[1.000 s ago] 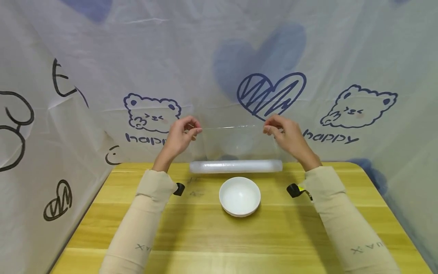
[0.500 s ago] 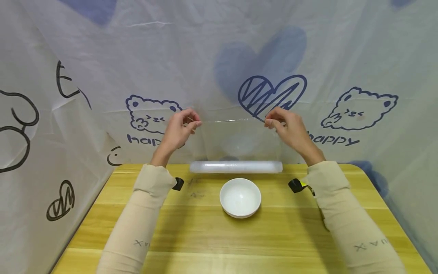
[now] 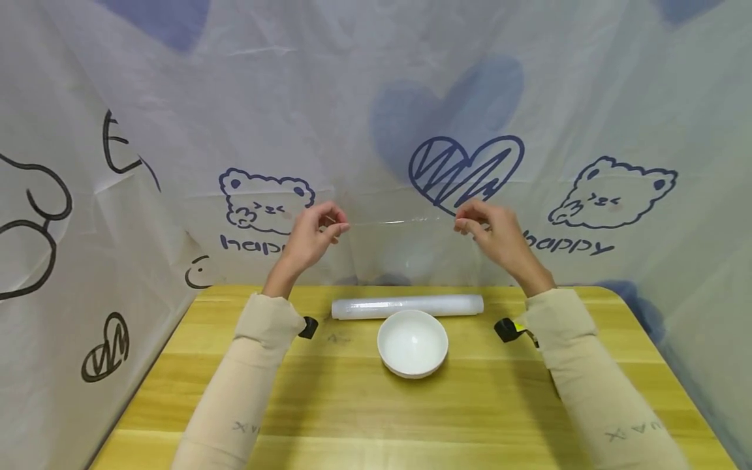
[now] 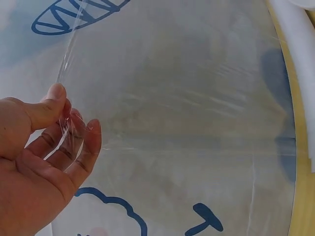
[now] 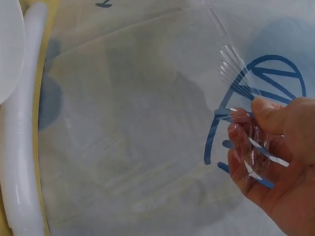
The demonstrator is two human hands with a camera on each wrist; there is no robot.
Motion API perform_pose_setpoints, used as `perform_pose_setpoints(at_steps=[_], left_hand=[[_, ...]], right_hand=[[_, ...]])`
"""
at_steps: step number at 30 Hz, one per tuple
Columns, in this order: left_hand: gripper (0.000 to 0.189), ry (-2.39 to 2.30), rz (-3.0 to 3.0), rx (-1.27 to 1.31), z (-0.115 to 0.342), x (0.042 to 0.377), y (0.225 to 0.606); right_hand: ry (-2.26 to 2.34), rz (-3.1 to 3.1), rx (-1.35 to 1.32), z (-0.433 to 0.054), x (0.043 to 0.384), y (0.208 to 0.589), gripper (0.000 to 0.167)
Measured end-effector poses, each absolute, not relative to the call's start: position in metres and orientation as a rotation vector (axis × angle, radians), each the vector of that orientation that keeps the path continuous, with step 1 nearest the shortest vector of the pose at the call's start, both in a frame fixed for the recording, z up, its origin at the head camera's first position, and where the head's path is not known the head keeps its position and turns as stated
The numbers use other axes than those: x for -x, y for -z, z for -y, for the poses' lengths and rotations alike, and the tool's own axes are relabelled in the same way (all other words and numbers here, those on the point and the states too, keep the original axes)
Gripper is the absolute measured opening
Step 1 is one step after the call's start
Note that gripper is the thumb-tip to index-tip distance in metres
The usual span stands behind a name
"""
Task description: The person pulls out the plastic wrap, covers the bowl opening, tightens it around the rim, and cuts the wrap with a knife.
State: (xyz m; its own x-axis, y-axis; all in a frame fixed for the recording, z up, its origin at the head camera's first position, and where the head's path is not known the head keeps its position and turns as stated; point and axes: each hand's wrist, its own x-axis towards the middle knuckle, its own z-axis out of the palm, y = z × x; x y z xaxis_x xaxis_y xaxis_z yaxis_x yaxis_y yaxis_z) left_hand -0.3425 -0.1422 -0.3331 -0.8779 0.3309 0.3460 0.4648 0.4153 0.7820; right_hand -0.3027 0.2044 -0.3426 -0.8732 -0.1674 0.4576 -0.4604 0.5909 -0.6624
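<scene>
While a white bowl (image 3: 412,343) stands toward the far edge of the bench (image 3: 382,418), a roll of cling film (image 3: 408,303) lies just behind it, along that edge. Higher up, the left hand (image 3: 311,238) and right hand (image 3: 492,234) pinch the upper edge of a clear film sheet (image 4: 187,98), stretched between them before a cloth (image 3: 329,98) printed with bears and hearts.

Clear film (image 4: 184,101) in left hand (image 4: 42,179)
</scene>
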Motion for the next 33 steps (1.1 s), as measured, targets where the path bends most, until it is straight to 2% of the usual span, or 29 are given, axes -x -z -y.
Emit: perform_pose_setpoints(at_steps=[11,22,33], left_hand=[[0.007,1.370,2.499,0.745,0.144,0.312,0.334],[0.006,1.253,2.410,0.872,0.156,0.245,0.359],[0.015,1.248,2.356,1.103,0.169,0.186,0.396]], right_hand=[[-1.127,2.476,-0.521,-0.204,0.269,0.343,0.009],[-1.058,2.335,-0.623,-0.201,0.205,0.375,0.004],[-1.053,2.319,-0.793,-0.203,0.134,0.410,0.034]])
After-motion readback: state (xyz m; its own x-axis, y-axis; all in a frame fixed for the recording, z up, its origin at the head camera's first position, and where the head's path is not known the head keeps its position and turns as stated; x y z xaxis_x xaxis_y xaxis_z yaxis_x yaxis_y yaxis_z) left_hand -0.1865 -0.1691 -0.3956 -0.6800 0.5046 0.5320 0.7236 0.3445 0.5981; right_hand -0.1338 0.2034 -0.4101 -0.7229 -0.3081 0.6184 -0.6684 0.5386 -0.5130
